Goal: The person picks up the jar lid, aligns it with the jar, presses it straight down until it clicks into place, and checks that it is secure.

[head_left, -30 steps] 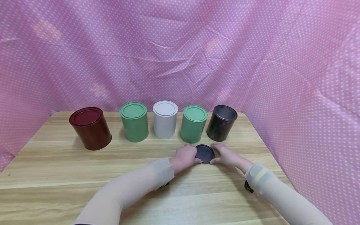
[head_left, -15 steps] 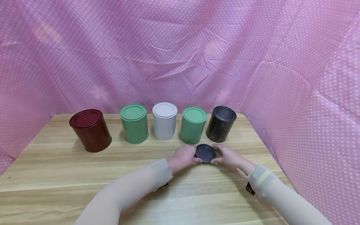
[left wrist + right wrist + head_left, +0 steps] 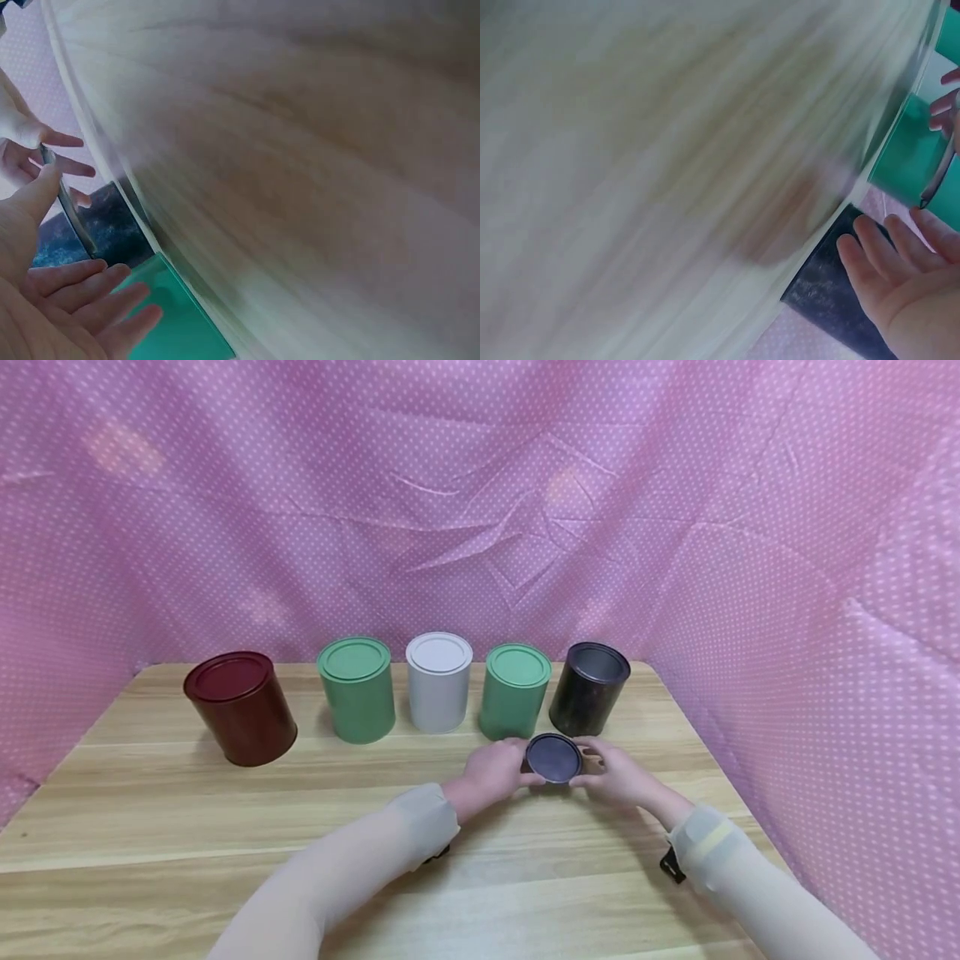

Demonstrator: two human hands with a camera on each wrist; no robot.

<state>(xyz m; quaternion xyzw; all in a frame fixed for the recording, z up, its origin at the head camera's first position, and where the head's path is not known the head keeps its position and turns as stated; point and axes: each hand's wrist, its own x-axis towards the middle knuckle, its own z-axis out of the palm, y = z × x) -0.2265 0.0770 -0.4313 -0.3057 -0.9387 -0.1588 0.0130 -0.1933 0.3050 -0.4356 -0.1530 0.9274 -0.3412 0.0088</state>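
Note:
A round black lid is held up off the table between both hands in the head view, just in front of the open black can. On its left rim, my left hand grips with thumb and fingers. My right hand holds the opposite rim, thumb at the near side. Seen nearly edge-on in the left wrist view, the lid has space between it and the tabletop. The outer fingers of the right hand are spread in the right wrist view.
Left of the black can stand a lidded green can, a white can, another green can and a dark red can. All rest on the wooden table. A pink dotted curtain hangs behind and beside it.
The black lid has risen from the table and shifted slightly right, toward the black can, with both hands on it. The cans stand as before.

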